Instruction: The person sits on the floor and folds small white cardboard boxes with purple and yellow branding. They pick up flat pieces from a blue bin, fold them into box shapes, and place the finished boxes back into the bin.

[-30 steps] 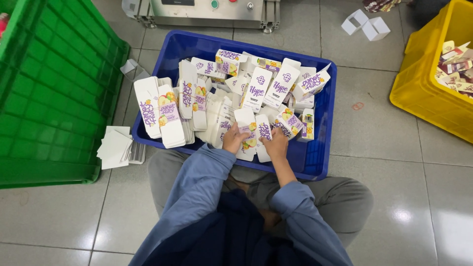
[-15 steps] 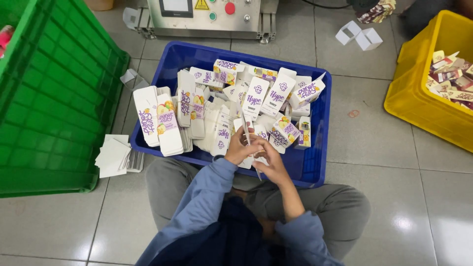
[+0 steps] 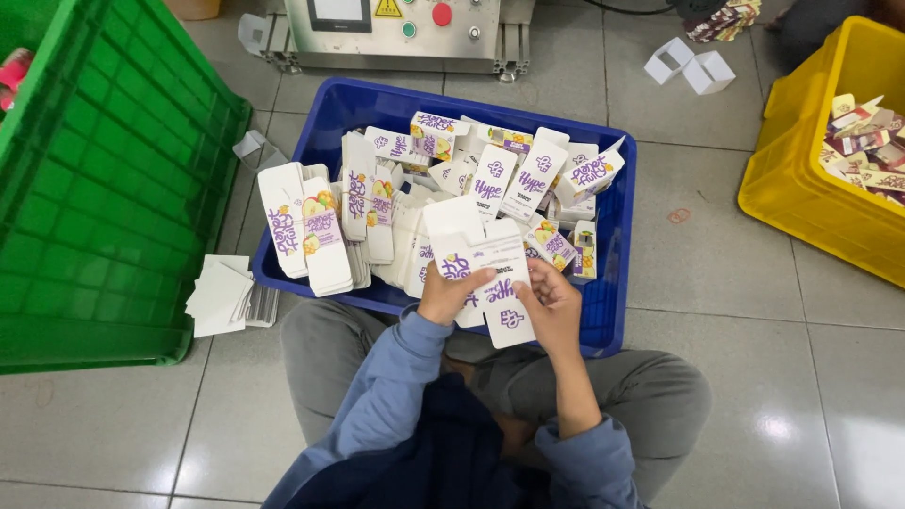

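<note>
Grip: both hands clamp one flat white carton blank [image 3: 490, 273] with purple print; left hand [image 3: 448, 294] on its left edge, right hand [image 3: 551, 303] on its right edge, over the near rim of the blue crate.
Green crate [image 3: 104, 188]: tipped on its side at left, holds no blanks that show.
Blue crate [image 3: 617, 283]: heaped with loose flat blanks, most apparently unhandled.
Yellow crate [image 3: 801, 188]: partly filled with cartons.
Floor stack [image 3: 222, 297]: small pile of white blanks beside the green crate.
Progress: judged early; the bulk remains.
</note>
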